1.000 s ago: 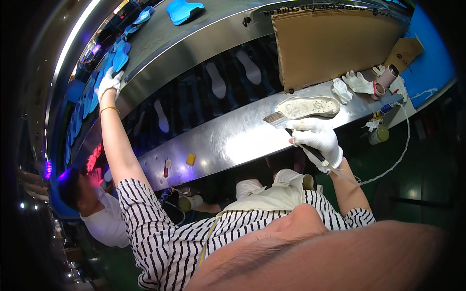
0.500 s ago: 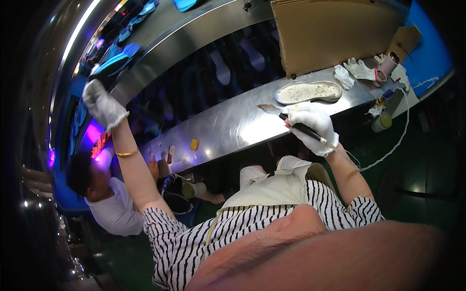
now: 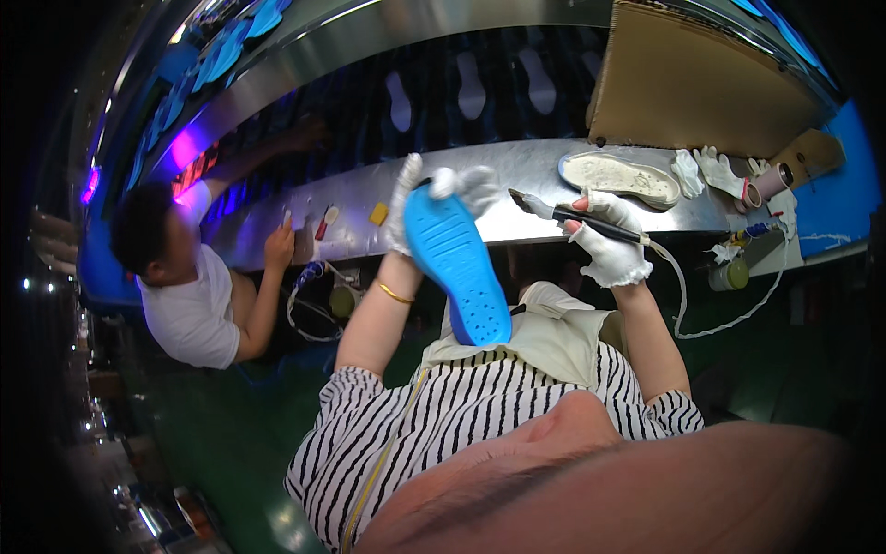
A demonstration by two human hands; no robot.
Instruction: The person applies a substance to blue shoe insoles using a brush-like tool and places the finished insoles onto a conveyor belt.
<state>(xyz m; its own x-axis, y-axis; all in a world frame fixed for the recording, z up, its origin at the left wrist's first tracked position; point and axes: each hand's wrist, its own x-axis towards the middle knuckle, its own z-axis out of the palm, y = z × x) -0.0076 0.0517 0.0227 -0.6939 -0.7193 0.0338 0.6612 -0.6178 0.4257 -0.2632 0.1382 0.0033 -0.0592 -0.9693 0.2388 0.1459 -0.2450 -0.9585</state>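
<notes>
While a brown cardboard sheet (image 3: pixel 701 88) leans at one o'clock behind the steel table (image 3: pixel 517 198), the gloved left hand (image 3: pixel 434 198) is raised, fingers wrapped over the top of a blue insole (image 3: pixel 457 263) hanging toward six o'clock. At three o'clock, the gloved right hand (image 3: pixel 609 245) has fingers pinched round a black brush (image 3: pixel 577 214) pointing to nine. A pale shoe sole (image 3: pixel 618 177) lies on the table edge, bare metal beside it

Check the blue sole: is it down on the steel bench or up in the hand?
Up in the hand. The gloved left hand grips the blue sole at its top end, and the rest hangs clear of the steel bench.
</notes>
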